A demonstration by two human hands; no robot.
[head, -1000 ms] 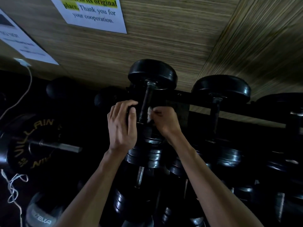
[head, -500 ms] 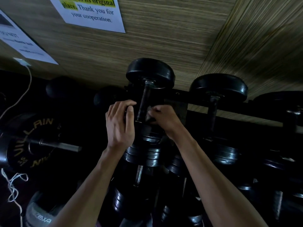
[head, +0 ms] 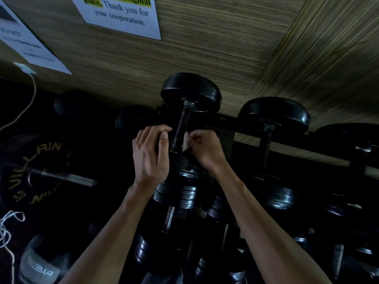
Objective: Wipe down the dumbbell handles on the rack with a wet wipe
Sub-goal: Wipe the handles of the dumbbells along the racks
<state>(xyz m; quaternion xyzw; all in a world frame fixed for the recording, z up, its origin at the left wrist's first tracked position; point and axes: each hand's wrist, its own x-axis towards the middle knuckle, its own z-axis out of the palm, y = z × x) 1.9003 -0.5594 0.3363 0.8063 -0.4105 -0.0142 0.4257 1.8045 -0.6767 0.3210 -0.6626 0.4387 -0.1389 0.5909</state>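
Two hands: both of yours are raised to one dumbbell on the top tier of the black metal rack (head: 235,125).
Room: a wall of streaked tan wood-grain panelling (head: 205,58) stands behind the rack, and a second panelled face meets it at a corner on the right.
Notices: a white printed paper notice (head: 123,15) ending "Thank you for your cooperation." is stuck to the wall at top; a second white sheet (head: 30,44) hangs at far left (its print is too blurred to read).
Left side: a black weight plate lettered "VILLAIN" in gold (head: 34,171) sits on a steel bar, with a thin white cable (head: 30,93) running down from a wall plug.
Lower tiers: dim rows of black plate-loaded dumbbells (head: 178,193) fill the shadow beneath your forearms.
Handle: the dark, worn metal dumbbell handle (head: 180,128) runs between your hands, up to a round black rubber end weight (head: 190,93).
Left hand (head: 150,154): fingers curled just left of the handle; what they grip is hidden.
Right hand (head: 205,148): fingers bunched, pinching a small crumpled white wet wipe (head: 185,141) against the handle's lower right side.
Neighbour: another black rubber-ended dumbbell (head: 274,115) rests just to the right.
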